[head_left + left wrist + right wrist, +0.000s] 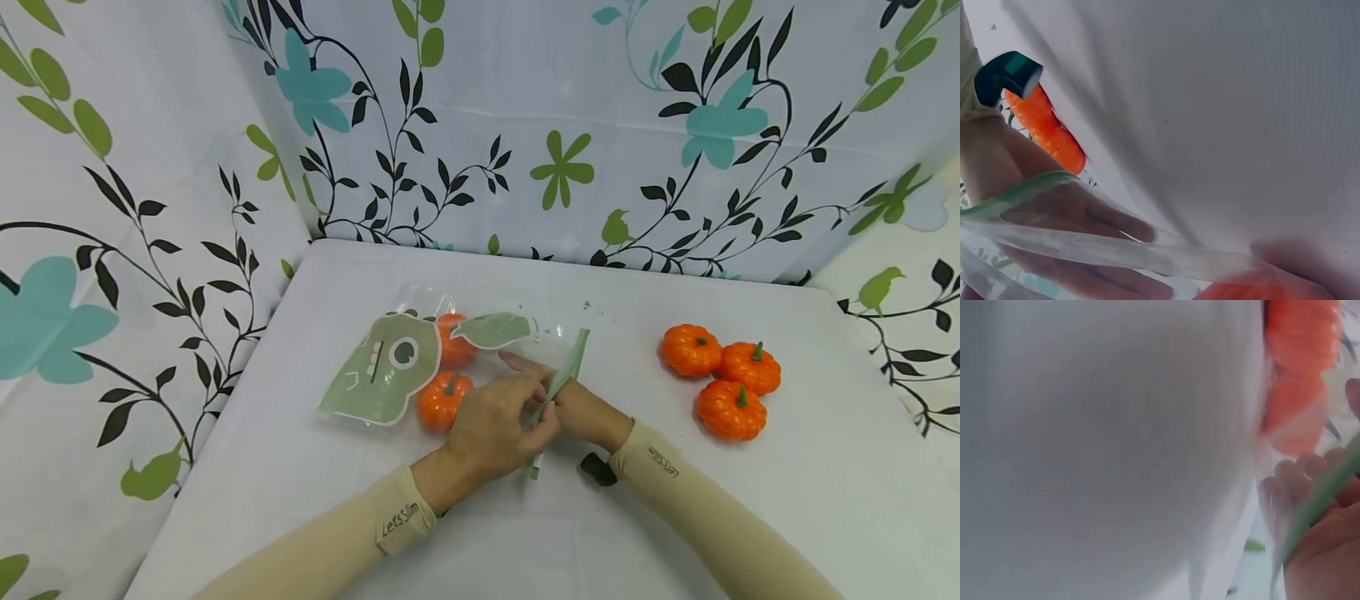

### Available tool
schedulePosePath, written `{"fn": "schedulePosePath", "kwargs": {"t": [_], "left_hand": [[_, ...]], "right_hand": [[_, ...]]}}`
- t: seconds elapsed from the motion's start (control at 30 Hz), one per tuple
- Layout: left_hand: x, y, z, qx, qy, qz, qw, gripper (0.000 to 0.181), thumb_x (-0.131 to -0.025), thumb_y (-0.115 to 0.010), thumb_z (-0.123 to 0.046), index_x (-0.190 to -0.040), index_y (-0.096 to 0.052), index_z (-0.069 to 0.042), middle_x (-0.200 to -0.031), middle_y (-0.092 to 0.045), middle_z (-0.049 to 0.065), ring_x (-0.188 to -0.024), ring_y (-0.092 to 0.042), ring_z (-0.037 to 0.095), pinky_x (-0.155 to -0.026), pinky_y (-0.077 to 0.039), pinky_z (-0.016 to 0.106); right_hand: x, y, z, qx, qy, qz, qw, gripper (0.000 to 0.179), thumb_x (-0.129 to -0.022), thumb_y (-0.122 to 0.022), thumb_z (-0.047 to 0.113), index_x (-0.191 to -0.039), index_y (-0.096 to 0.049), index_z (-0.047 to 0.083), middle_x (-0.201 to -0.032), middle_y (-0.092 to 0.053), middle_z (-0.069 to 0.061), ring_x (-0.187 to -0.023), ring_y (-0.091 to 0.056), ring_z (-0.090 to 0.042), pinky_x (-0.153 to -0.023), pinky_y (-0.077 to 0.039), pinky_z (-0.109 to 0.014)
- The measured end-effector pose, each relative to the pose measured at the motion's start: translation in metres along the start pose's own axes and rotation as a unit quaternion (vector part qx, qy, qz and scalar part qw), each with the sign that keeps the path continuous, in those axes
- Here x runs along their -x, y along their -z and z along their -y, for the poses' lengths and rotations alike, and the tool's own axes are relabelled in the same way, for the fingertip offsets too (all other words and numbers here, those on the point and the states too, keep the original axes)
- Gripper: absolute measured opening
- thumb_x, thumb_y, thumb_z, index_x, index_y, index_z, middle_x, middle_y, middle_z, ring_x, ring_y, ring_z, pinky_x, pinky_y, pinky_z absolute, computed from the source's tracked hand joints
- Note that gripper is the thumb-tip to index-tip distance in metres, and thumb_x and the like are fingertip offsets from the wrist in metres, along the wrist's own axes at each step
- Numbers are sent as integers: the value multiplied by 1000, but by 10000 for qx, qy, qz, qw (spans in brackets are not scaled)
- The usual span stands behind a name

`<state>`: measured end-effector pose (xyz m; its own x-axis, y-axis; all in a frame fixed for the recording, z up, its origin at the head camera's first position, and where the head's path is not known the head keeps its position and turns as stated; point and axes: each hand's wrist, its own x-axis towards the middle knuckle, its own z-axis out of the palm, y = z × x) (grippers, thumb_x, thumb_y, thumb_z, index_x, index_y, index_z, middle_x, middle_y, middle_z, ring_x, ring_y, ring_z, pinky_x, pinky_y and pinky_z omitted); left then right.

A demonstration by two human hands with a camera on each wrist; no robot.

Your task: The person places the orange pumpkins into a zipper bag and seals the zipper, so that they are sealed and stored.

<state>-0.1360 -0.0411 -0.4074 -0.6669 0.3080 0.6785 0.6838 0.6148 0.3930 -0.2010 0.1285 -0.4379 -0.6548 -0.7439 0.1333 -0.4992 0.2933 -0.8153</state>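
- Clock read from the hands, 12 pointing away from the person. Clear zip bag [367, 385] lies at 10 o'clock, mouth facing 3.
- Bag likely very light, limp, somewhat slick; film would crumple under a loose touch. Best hold: the green zip strip [574, 360] at the mouth, probably the stiffest part.
- Left hand [491, 421] pinches that strip, thumb against fingers.
- Right hand [576, 406] reaches through the mouth, fingers extended, a little apart, nothing seen in its grasp.
- Bag's look: transparent, glossy, creased; green cartoon creature, big round eye, small teeth; separate green shape near 12.
- Inside: two orange miniature pumpkins, upper [455, 354] and lower [442, 404], ribbed; green stem plain on the lower. Probably light, firm, smooth; grip round the ribs, sparing the stem.
- Three loose pumpkins [732, 410] cluster on the white tabletop [840, 467] at 3 o'clock.
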Motion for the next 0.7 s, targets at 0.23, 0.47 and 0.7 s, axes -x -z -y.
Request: {"fn": "schedulePosePath", "kwargs": {"t": [0.23, 0.47, 0.7], "left_hand": [[-3, 2, 0, 108, 213, 139, 9996, 26, -85, -64, -18, -105, -70, -2, -81, -71, 1, -64, -64, 12, -54, -46, 16], [-1, 2, -2, 148, 454, 312, 9984, 33, -85, -65, -18, -111, -71, 1, -81, -70, -2, -64, -64, 11, -55, -49, 18], [-1, -1, -1, 243, 369, 207, 9988, 28, -85, -65, -17, -107, -71, -1, -81, -71, -2, -64, -63, 9, -54, -48, 17]], "right_hand": [[45, 28, 7, 623, -176, -512, 9966, 46, -96, -67, 13, -141, -60, 19, -148, -53, 5, -138, -47, -20, -110, -38, -50], [90, 67, 13, 2456, -145, -1103, 9630, 80, -76, -89, 34, -147, -56, 19, -146, -55, 5, -132, -54, -19, -102, -47, -43], [133, 126, 16, 2950, -1249, -1445, 9362, 117, -62, -96, 45, -159, -32, 31, -160, -37, 0, -142, -39, -35, -101, -37, -67]]}}
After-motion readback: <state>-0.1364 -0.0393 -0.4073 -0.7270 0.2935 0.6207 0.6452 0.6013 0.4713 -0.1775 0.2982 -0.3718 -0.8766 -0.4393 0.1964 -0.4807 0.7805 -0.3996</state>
